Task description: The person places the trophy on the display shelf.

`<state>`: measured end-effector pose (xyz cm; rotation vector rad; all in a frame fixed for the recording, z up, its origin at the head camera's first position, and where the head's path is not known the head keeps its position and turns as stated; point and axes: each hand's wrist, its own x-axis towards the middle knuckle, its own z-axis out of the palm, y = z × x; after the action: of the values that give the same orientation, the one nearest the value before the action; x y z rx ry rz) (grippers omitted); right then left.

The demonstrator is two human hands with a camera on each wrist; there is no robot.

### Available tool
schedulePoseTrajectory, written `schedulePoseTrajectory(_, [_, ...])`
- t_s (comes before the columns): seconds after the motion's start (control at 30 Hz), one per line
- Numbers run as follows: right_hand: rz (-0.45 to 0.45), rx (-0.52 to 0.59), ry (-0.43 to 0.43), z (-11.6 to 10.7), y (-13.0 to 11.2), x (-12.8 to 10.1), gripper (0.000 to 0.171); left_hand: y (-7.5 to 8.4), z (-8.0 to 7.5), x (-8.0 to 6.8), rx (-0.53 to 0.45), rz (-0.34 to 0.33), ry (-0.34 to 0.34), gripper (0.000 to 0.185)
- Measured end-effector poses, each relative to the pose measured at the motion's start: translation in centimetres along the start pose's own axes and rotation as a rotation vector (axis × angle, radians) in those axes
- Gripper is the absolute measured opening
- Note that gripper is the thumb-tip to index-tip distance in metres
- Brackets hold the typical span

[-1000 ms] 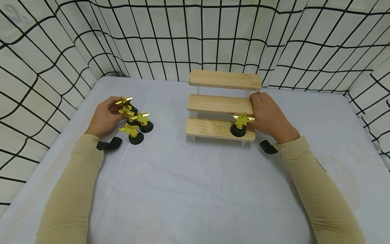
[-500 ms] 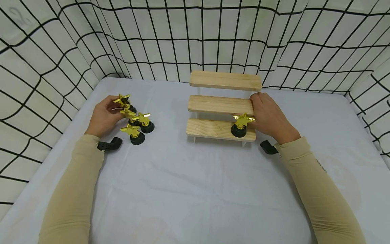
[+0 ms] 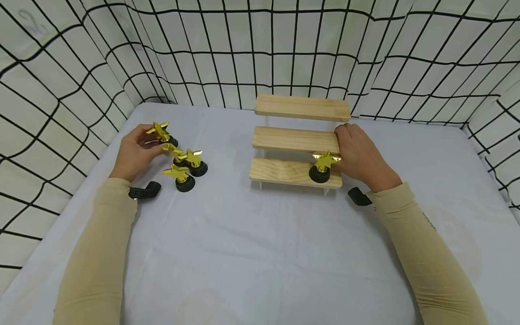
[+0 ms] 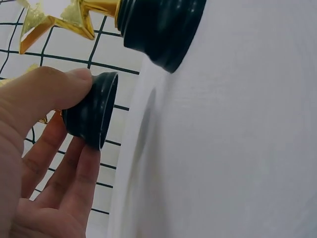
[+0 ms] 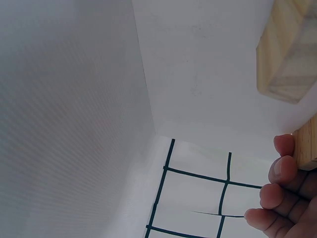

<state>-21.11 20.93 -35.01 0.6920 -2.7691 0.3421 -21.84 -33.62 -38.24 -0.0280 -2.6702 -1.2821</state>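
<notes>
My left hand (image 3: 151,141) pinches a gold star trophy (image 3: 159,131) by its black base (image 4: 96,111), holding it just off the table at the left. The thumb (image 4: 54,87) sits on top of the base, with fingers underneath. Three more star trophies (image 3: 187,166) stand close beside it; one of them (image 4: 158,25) shows in the left wrist view. My right hand (image 3: 345,144) grips the right end of a wooden three-step shelf (image 3: 292,139), and its curled fingertips (image 5: 282,168) lie against the board's end (image 5: 308,144). One star trophy (image 3: 322,166) stands on the lowest step, next to that hand.
A white cloth covers the table (image 3: 252,243). White cloth walls with a black grid (image 3: 260,49) close in the back and both sides. Black straps sit at the left wrist (image 3: 144,191) and the right wrist (image 3: 359,197).
My left hand has lifted its trophy a little up and to the left, away from the other three. The right hand has stayed on the shelf.
</notes>
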Motion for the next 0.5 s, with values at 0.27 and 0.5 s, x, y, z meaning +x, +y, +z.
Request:
schedulePoseTrajectory(0.27, [0.004,0.006,-0.02,0.0,-0.1,0.0,0.07,0.5,-0.3,-0.1,0.008,-0.008,0.026,0.054])
schedulePoseTrajectory(0.5, [-0.004,-0.002,-0.006,0.0,-0.1,0.0,0.07,1.2,-1.0,-0.2,0.008,0.011,0.02,0.054])
